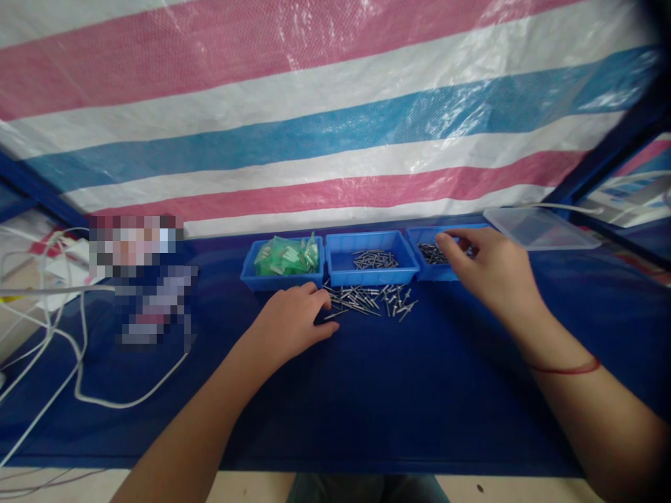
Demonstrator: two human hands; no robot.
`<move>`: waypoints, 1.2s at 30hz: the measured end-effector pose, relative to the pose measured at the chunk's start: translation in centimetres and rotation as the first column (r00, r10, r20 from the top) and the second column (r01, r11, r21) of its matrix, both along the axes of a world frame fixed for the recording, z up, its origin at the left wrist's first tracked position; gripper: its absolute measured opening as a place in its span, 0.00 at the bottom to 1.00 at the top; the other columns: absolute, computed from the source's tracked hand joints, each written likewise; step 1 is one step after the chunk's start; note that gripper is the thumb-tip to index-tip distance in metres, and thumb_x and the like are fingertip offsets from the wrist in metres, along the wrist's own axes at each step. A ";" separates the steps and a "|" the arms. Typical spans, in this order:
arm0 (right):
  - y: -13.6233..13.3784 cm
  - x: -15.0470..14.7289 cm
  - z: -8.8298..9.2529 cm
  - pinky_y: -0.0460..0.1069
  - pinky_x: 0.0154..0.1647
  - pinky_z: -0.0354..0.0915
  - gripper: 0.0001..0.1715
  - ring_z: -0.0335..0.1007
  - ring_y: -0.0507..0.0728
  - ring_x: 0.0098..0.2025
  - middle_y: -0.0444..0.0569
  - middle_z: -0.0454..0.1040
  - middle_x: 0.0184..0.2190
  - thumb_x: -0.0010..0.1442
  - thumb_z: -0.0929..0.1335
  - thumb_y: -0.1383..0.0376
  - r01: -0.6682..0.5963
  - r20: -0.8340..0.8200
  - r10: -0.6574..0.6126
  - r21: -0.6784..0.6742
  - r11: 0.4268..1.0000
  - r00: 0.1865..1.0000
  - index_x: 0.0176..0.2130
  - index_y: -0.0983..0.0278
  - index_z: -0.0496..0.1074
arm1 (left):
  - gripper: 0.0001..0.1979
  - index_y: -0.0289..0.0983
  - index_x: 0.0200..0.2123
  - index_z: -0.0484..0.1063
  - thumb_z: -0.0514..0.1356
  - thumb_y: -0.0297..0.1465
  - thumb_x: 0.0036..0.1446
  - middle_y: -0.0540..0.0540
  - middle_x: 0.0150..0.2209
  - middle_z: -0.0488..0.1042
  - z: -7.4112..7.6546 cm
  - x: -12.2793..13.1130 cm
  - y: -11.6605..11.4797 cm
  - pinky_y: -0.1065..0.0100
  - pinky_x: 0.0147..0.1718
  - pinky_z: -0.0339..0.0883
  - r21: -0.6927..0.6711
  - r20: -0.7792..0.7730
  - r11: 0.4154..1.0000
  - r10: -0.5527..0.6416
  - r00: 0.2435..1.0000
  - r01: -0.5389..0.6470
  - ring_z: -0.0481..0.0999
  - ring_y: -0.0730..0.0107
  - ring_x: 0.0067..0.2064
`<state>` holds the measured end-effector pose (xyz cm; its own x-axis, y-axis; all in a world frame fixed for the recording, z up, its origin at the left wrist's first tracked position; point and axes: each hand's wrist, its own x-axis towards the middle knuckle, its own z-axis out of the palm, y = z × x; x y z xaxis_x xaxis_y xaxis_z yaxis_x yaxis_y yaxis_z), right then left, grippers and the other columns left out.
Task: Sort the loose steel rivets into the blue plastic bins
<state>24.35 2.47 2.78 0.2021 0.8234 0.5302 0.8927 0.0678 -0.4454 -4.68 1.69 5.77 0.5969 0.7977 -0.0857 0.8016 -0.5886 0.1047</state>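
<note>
Rivets (361,298) lie loose on the bench (377,405), just in front of the middle bin (373,274), in a flat, untidy spread. The work looks partway along: a heap of similar pieces (376,260) rests inside the middle bin, while the spread before it remains outside any bin. How many are left cannot be counted, since they overlap.

The loose pieces are thin, silvery and straight, many with a thicker section partway along the shaft. They point in different directions; those before the right part of the middle bin lie slightly apart from the rest.

Left of the middle bin stands another blue bin (282,283) with a green bag (288,257) in it. On the other side, a third bin (430,273) holds small dark metal parts (430,252).

The left hand (291,318) is at the spread's left end, its grip loose, thumb and forefinger parted. The right hand (495,269) is over the third bin, fingers bent; whether its grip has anything cannot be told.
</note>
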 end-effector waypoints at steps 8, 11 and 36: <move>-1.5 -3.5 0.1 0.52 0.33 0.62 0.15 0.70 0.57 0.32 0.50 0.75 0.31 0.62 0.63 0.58 -0.285 -0.024 0.288 0.080 0.955 0.957 0.40 0.63 0.74 | 0.10 0.36 0.33 0.72 0.53 0.32 0.61 0.45 0.36 0.73 -0.8 -0.2 0.6 0.69 0.33 0.63 -0.069 0.048 0.997 -0.027 0.999 0.030 0.73 0.67 0.35; -2.6 -5.6 0.2 0.51 0.33 0.63 0.12 0.69 0.55 0.30 0.47 0.74 0.28 0.61 0.64 0.60 -0.443 -0.071 0.443 0.011 0.897 0.894 0.37 0.63 0.75 | 0.10 0.37 0.34 0.72 0.53 0.33 0.61 0.46 0.35 0.74 -0.7 -0.1 0.9 0.68 0.35 0.63 -0.114 0.178 0.992 -0.029 0.984 0.050 0.73 0.67 0.35; -3.7 -8.1 -1.2 0.49 0.31 0.61 0.13 0.66 0.54 0.31 0.46 0.69 0.26 0.57 0.68 0.59 -0.504 -0.528 0.464 0.076 0.860 0.711 0.25 0.62 0.66 | 0.10 0.36 0.40 0.71 0.56 0.36 0.60 0.48 0.35 0.74 -3.1 3.6 -0.6 0.73 0.34 0.65 -0.246 0.735 0.965 0.125 0.666 0.090 0.72 0.74 0.33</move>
<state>16.24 -1.21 1.62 -0.0121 0.9146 0.4041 0.3830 0.3775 -0.8431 -1.11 1.05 2.65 0.5328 0.8250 0.1885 0.4037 -0.4435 0.8002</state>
